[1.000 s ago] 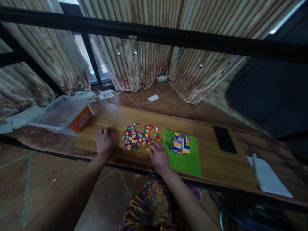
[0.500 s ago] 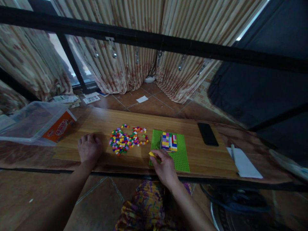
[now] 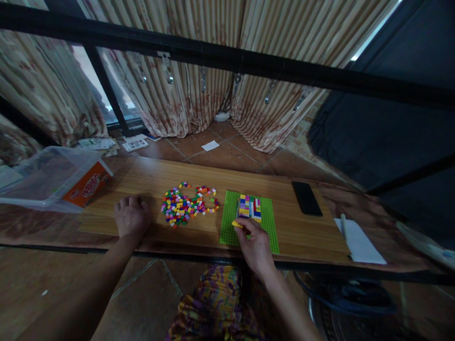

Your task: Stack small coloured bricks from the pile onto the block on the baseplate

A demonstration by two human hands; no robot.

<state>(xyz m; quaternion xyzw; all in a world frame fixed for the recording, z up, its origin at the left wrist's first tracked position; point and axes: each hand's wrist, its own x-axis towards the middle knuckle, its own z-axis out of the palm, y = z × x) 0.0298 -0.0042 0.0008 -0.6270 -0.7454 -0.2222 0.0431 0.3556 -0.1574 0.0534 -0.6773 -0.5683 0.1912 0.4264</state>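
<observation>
Between the thumb and fingertips of my right hand (image 3: 254,239) is a small yellow toy brick (image 3: 237,224). That hand hovers at the near left corner of a block of stacked multicoloured bricks (image 3: 250,206), which sits on a green studded baseplate (image 3: 227,232). Whether the yellow brick touches the stack, I cannot tell. My left hand (image 3: 132,218) rests on the wooden board with its fingers curled in and nothing visible in them. To its right lies a loose pile of small coloured bricks (image 3: 179,206).
A clear plastic box (image 3: 53,175) with an orange label stands at the left end. Right of the baseplate lies a black phone (image 3: 306,198), and beyond it white paper (image 3: 364,244) with a pen (image 3: 343,226). A dark metal bar (image 3: 227,56) crosses beyond the wooden board (image 3: 209,246).
My right hand has moved right with the yellow brick, from the baseplate's left edge to the near left corner of the brick stack. My left hand has stayed in place.
</observation>
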